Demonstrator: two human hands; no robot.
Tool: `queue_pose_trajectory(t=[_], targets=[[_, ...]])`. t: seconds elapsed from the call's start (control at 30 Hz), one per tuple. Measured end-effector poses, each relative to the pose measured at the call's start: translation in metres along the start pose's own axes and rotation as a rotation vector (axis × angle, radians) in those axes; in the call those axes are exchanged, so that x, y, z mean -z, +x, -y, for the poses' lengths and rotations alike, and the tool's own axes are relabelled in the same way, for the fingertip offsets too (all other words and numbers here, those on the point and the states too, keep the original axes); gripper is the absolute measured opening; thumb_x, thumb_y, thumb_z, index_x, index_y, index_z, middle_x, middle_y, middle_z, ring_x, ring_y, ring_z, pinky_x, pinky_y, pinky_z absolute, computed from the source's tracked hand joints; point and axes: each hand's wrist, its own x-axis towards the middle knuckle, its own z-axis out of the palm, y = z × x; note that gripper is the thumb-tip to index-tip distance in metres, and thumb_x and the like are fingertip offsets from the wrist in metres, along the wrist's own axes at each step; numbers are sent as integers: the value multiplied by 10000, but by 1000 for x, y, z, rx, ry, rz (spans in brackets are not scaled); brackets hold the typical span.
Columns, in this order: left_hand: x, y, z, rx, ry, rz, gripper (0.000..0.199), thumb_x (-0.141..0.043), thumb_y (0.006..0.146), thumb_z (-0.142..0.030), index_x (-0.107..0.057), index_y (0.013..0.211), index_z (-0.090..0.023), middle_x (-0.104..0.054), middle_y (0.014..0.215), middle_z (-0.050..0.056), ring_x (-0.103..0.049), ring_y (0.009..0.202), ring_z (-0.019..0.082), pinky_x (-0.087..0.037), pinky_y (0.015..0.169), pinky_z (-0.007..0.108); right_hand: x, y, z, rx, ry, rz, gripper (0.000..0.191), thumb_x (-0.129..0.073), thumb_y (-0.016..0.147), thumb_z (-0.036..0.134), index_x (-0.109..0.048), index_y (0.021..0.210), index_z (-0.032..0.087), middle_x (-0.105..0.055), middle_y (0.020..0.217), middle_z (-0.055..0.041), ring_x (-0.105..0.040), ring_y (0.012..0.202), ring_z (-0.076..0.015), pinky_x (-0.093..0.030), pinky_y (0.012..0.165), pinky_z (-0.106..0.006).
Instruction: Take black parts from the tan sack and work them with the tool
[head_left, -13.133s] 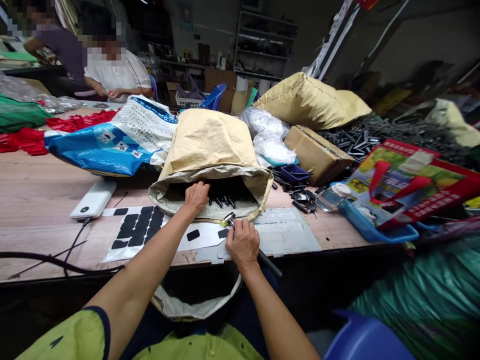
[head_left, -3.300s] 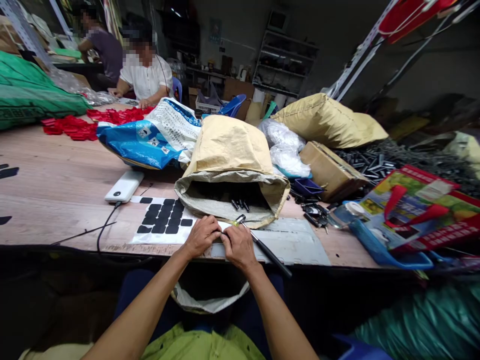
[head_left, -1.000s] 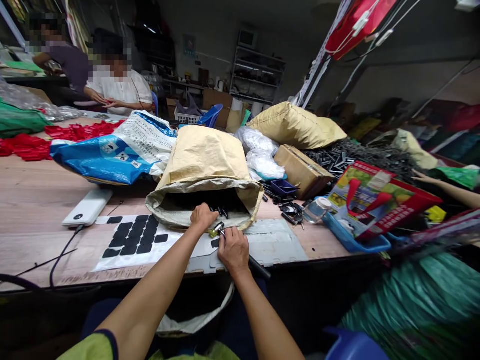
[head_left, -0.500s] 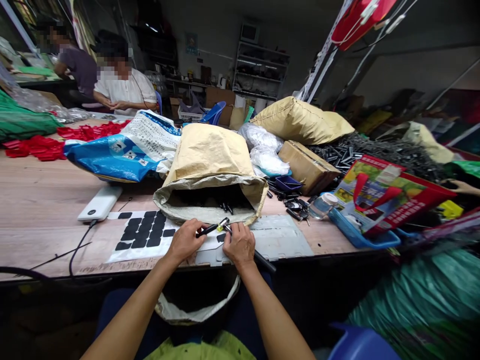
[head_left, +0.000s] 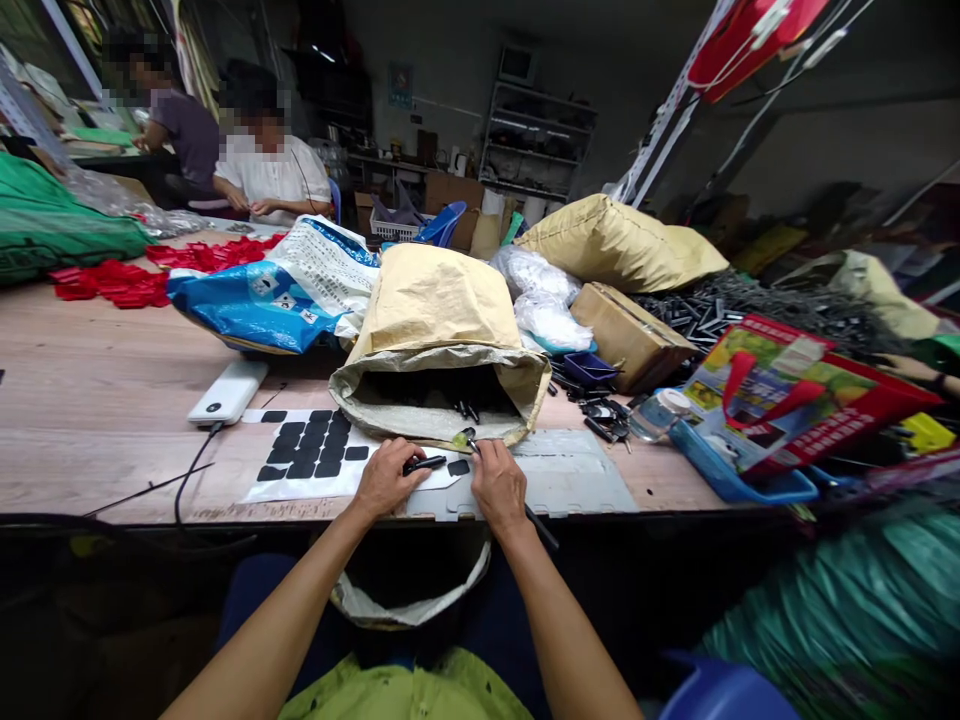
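My left hand is closed around a short black tube, which points right above the table edge. My right hand grips a small hammer; its black handle sticks out below the hand, and its metal head with a yellow-green end shows above the fingers. The hammer head is apart from the tube. Just beyond both hands lies a yellow woven sack, its mouth open toward me, with a few black pieces inside. Under my left hand lies a white sheet with black stickers.
A grey board lies right of my hands. A white power bank with a cable is at left. Farther right are a clear jar, a blue basket and a cardboard box. A second open sack hangs below the table edge.
The hammer head has moved up and away from the black tube, which it was against or very near. My view has shifted slightly, so the scene sits farther right.
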Motion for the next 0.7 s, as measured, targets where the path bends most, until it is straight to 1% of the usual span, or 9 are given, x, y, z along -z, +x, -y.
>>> queue_pose_trajectory(t=[0.1,0.23,0.3,0.4,0.57,0.7], targets=[[-1,0,2,-4,-4,3,218,-660,868,-405,-718,997,-239,-639,909,38,-538,879,227,-419,783,337,7,-5,3,-7,136,-34,235,-451,1012,225,-617,1178,220,-637,1066,-55,-597,939,-177,-419,779,-259],[-3,0,4,7,-19,-8,231,-676,863,-404,-739,1015,-241,-643,911,41,-535,881,225,-420,792,336,13,-11,13,50,272,24,272,-424,1018,228,-645,1177,210,-653,1015,-55,-624,930,-175,-459,817,-252],[-4,0,5,12,-26,-11,230,-685,861,-405,-747,1015,-246,-647,916,40,-535,883,223,-418,792,334,14,-15,18,75,309,18,297,-406,1026,238,-644,1200,201,-657,1014,-65,-631,944,-179,-472,850,-258],[-5,0,5,12,-36,-16,223,-693,861,-396,-753,1018,-250,-650,910,35,-534,880,217,-412,795,333,13,-19,23,92,330,-17,333,-377,1038,242,-625,1252,182,-659,1075,-93,-632,1008,-189,-477,905,-270],[-4,1,4,21,-41,-23,214,-712,850,-372,-750,1016,-242,-647,907,31,-531,884,213,-408,797,327,12,-21,28,86,294,32,291,-413,1020,221,-665,1163,186,-665,1008,-83,-639,947,-189,-490,872,-269],[-4,1,4,28,-40,-16,202,-704,860,-382,-744,1000,-242,-638,909,28,-528,892,212,-405,799,325,14,-20,37,115,331,-7,307,-406,1035,242,-633,1234,188,-660,1076,-86,-631,1004,-192,-478,912,-276]])
